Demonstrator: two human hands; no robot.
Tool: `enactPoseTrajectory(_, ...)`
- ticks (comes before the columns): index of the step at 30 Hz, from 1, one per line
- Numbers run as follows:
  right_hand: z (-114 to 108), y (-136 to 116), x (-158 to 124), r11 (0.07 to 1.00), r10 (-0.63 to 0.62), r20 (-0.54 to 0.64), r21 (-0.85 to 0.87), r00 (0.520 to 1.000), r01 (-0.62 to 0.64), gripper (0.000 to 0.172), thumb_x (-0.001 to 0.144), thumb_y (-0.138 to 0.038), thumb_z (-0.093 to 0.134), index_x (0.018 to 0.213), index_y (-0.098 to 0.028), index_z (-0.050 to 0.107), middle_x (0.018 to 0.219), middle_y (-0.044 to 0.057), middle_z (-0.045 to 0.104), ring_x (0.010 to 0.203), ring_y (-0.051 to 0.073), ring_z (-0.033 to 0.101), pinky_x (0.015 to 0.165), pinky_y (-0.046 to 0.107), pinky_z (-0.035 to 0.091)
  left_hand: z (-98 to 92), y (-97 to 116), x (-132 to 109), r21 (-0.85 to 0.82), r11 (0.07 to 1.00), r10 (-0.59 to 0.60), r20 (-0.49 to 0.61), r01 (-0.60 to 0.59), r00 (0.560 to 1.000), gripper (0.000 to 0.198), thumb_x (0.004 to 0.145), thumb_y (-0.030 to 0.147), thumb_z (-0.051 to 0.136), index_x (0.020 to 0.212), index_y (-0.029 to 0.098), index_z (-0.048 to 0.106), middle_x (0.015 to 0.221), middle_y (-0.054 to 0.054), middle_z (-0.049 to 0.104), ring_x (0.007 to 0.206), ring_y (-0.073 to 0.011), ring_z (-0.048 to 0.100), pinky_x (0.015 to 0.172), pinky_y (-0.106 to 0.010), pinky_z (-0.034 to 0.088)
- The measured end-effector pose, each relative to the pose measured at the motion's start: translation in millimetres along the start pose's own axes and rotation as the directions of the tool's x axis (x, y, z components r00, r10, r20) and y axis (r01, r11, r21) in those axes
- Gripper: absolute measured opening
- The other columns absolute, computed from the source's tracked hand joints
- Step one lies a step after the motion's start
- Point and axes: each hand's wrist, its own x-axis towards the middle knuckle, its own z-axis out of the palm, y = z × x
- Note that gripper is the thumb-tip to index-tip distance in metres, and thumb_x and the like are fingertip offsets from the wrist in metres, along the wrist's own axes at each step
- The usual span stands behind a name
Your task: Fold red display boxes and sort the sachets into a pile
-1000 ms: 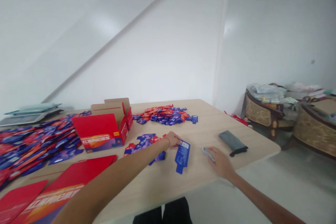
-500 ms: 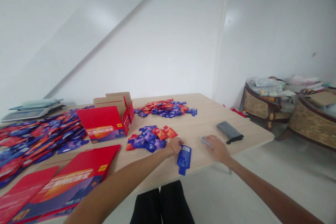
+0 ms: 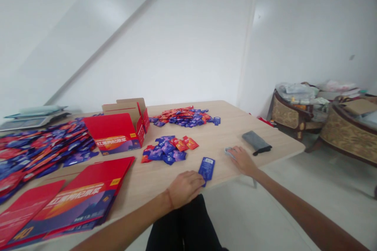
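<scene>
A blue spouted pouch (image 3: pixel 207 168) lies near the front edge of the wooden table (image 3: pixel 165 180), its barcode side up. My left hand (image 3: pixel 185 186) is at the pouch's narrow end, fingers together and closed on it. Off to the right, my right hand (image 3: pixel 243 160) presses a small whitish cloth (image 3: pixel 228 151) against the tabletop, fingers curled over it. Beyond my left hand sits a small heap of blue pouches (image 3: pixel 165 150) with several red pouches (image 3: pixel 190 142) at its right side.
A larger pouch pile (image 3: pixel 184 117) lies at the back. On the left are an open red box (image 3: pixel 113 129), flattened red cartons (image 3: pixel 85 200) and a big mound of pouches (image 3: pixel 50 145). A grey folded pouch (image 3: pixel 256 142) rests on the right. Loaded armchairs (image 3: pixel 290 115) stand beyond.
My left hand has moved from the pouch's far end toward me, to its narrow end at the table edge. My right hand stays in nearly the same place with the cloth.
</scene>
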Motion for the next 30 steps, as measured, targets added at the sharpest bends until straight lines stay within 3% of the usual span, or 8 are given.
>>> enactPoseTrajectory(3,0.0,-2.7,1.0,0.999,0.023,0.02,-0.025,1.0,-0.022,0.043,0.1,-0.023,0.04,0.135,-0.018,0.064,0.124,0.015,0.064,0.112,0.027,0.055,0.102,0.043,0.044,13.7,9.8,-20.5,0.122,0.992,-0.001,0.017,-0.001,1.0,0.029,0.106,0.023,0.046,0.128,0.02,0.064,0.121,-0.009,0.072,0.114,-0.0204,0.066,0.101,-0.033,0.054)
enactPoseTrajectory(7,0.2,-6.8,-0.2,0.992,0.098,0.023,-0.085,0.995,-0.096,0.04,0.1,-0.025,0.041,0.13,-0.017,0.065,0.121,0.015,0.066,0.107,0.025,0.059,0.097,0.039,0.047,28.2,8.6,-22.2,0.245,0.97,-0.008,0.009,0.006,1.0,0.031,0.105,0.02,0.048,0.132,0.016,0.061,0.121,-0.012,0.071,0.115,-0.0226,0.066,0.101,-0.036,0.054)
enactPoseTrajectory(12,-9.1,-14.1,0.6,0.978,0.156,0.074,-0.154,0.985,-0.143,0.038,0.099,-0.025,0.041,0.124,-0.02,0.069,0.124,0.013,0.067,0.103,0.023,0.064,0.092,0.035,0.05,21.7,1.5,-20.8,0.274,0.962,-0.004,0.05,-0.01,0.999,0.037,0.103,0.025,0.051,0.139,0.016,0.057,0.121,-0.013,0.07,0.112,-0.0254,0.066,0.1,-0.04,0.054)
enactPoseTrajectory(15,-24.9,-26.4,9.2,0.978,0.173,0.011,-0.117,0.985,-0.171,0.039,0.099,-0.026,0.041,0.126,-0.022,0.069,0.122,0.012,0.069,0.101,0.023,0.066,0.091,0.035,0.051,22.3,-2.6,-24.8,0.24,0.971,-0.008,0.022,0.002,1.0,0.037,0.102,0.028,0.054,0.137,0.017,0.059,0.124,-0.013,0.069,0.115,-0.025,0.065,0.103,-0.039,0.053)
enactPoseTrajectory(19,-54.6,-61.7,26.0,0.993,0.116,-0.116,0.013,0.986,-0.115,0.038,0.096,-0.024,0.046,0.129,-0.023,0.066,0.122,0.01,0.068,0.102,0.022,0.065,0.092,0.035,0.051,35.4,-7.2,-29.7,0.229,0.973,0.045,-0.076,-0.026,0.996,0.037,0.103,0.021,0.051,0.138,0.014,0.058,0.135,-0.014,0.066,0.126,-0.0241,0.062,0.112,-0.037,0.05)
enactPoseTrajectory(23,-74.7,-113.2,32.1,0.995,-0.005,-0.092,0.097,0.996,0.014,0.029,0.094,-0.023,0.052,0.116,-0.023,0.072,0.121,0.008,0.063,0.092,0.017,0.065,0.088,0.031,0.052,47.6,-9.9,-32.5,0.25,0.967,0.084,-0.097,-0.057,0.992,0.035,0.102,0.014,0.049,0.136,0.013,0.059,0.134,-0.015,0.067,0.125,-0.0231,0.065,0.111,-0.036,0.053)
enactPoseTrajectory(27,-70.3,-160.1,26.4,0.975,-0.112,-0.025,0.189,0.993,0.115,0.029,0.092,-0.019,0.055,0.114,-0.023,0.073,0.115,0.006,0.062,0.095,0.016,0.064,0.089,0.028,0.05,54.6,-12.9,-34.9,0.284,0.954,0.139,-0.124,-0.099,0.983,0.031,0.103,0.012,0.049,0.132,0.01,0.061,0.134,-0.015,0.069,0.125,-0.024,0.066,0.111,-0.035,0.053)
enactPoseTrajectory(30,-55.8,-178.7,24.2,0.96,-0.212,0.092,0.208,0.973,0.189,0.022,0.09,-0.02,0.06,0.106,-0.024,0.075,0.11,0.005,0.063,0.096,0.017,0.063,0.088,0.028,0.049,56.5,-14.7,-35.7,0.286,0.953,0.14,-0.119,-0.101,0.983,0.03,0.104,0.013,0.048,0.131,0.01,0.061,0.132,-0.015,0.07,0.125,-0.0239,0.067,0.11,-0.035,0.054)
